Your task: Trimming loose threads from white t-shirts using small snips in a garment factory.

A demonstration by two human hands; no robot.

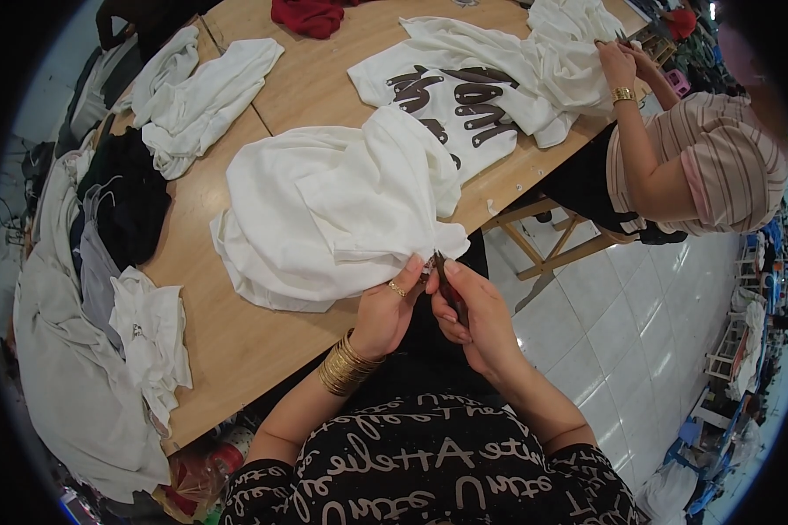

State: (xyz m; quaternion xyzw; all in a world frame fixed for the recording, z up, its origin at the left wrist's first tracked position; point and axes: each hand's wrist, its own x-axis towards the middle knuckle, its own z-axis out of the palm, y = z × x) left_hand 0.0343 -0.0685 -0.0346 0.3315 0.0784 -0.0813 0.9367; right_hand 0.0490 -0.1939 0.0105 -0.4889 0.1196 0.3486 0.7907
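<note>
A white garment (324,206) lies bunched on the table's near edge, its right corner drawn out toward me. My left hand (388,311), with a ring and stacked gold bangles, pinches that corner between thumb and fingers. Close beside it, my right hand (477,311) is closed around small thread snips (451,293) with dark blades and a reddish part low in the grip. The snips' tips meet the cloth edge at my left fingertips. Whether the blades are apart is too small to tell.
Across the wooden table (228,350) lie a white garment with dark print (477,105), another white one (206,105) and a red cloth (311,16). Garments pile along the left edge (79,350). At right, a co-worker (692,166) handles white cloth beside a wooden stool (560,245).
</note>
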